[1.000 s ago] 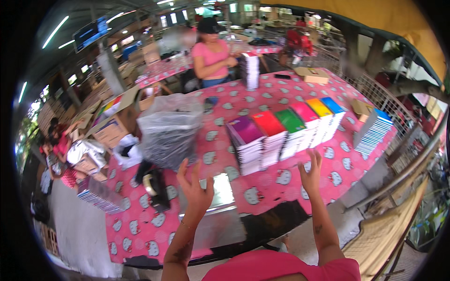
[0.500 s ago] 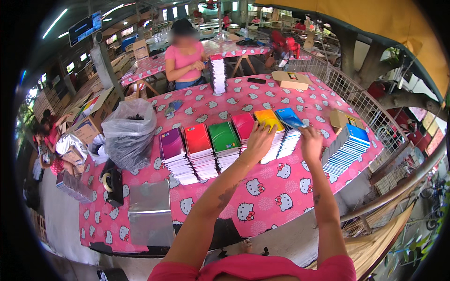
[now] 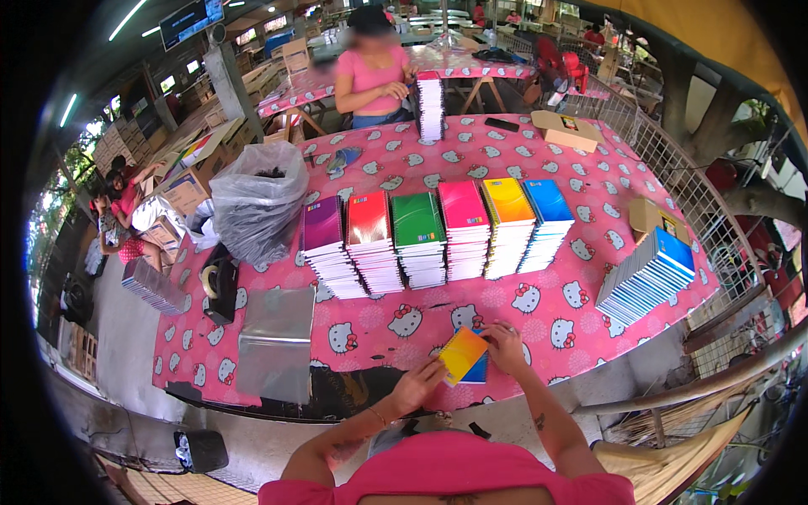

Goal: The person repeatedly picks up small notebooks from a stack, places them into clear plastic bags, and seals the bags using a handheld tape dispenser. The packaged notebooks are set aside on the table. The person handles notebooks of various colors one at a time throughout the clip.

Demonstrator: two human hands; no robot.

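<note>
Close to the table's near edge, a yellow spiral notebook lies tilted over a blue notebook, which is mostly covered by it. My left hand is closed on the yellow one's lower left edge. On the other side, my right hand has its fingers closed at the right edge of the blue one, near the yellow corner; its fingertips are partly hidden. Beyond stand stacks of spiral notebooks in a row: purple, red, green, pink, yellow and blue.
A slanted blue notebook stack stands at the right beside an open cardboard box. Leftward are a clear plastic bag, a tape dispenser and plastic sheets. Across the table a person stands by a tall notebook stack.
Both hands have come back from the yellow and blue stacks to the near edge, bringing a yellow and a blue notebook. The view has shifted, and the row now shows whole.
</note>
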